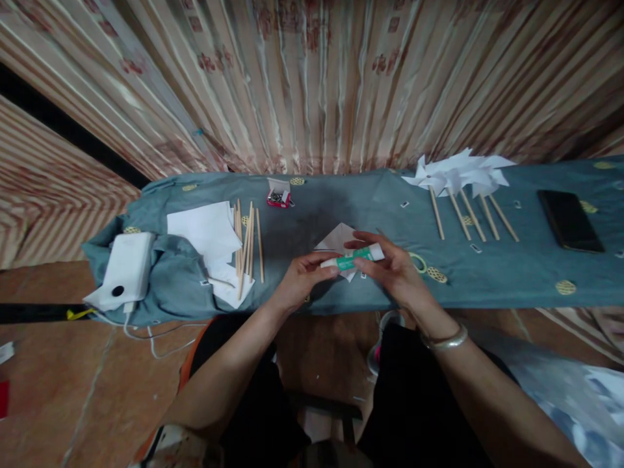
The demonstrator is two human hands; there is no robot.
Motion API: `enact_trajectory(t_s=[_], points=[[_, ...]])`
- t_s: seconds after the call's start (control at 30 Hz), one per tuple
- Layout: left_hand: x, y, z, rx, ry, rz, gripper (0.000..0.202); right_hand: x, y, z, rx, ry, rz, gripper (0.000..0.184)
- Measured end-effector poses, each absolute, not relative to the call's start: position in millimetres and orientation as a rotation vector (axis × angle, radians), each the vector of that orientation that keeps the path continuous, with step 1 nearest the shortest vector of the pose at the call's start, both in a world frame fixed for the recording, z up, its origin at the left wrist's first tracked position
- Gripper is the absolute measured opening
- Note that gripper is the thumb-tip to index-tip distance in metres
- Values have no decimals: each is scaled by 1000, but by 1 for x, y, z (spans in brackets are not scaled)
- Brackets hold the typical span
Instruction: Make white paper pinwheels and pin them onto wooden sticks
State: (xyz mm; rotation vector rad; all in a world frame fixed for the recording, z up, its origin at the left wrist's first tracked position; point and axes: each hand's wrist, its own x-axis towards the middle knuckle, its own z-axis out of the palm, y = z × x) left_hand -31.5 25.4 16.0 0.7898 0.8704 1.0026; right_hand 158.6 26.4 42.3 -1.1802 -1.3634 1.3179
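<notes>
A green and white glue stick (355, 257) lies sideways between both hands, just above the blue-grey cloth (511, 273). My left hand (301, 278) pinches its left end with closed fingers. My right hand (390, 265) wraps over its right end, and a silver bangle circles that wrist. Under the glue stick lies a folded white paper piece (336, 239) on the cloth.
White paper sheets (207, 229) and several wooden sticks (247, 246) lie to the left, beside a white power bank (125, 268) with a cable. A small red box (279, 195) sits at the back. Finished paper pinwheels (461, 175) and a black phone (569, 221) lie to the right.
</notes>
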Motion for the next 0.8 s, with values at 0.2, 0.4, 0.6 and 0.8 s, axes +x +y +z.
enact_trajectory(t_s=[0.2, 0.4, 0.6, 0.8], points=[[-35, 30, 13, 753, 941, 1026, 39, 152, 31, 38, -1097, -878, 1576, 29], [-63, 45, 8, 1228, 1238, 1105, 27, 160, 41, 32, -1016, -463, 1717, 33], [-82, 59, -1, 2004, 1480, 901, 28, 160, 45, 28, -939, -333, 1902, 39], [-77, 66, -17, 2180, 1458, 825, 39, 159, 50, 25, -899, -359, 1934, 29]])
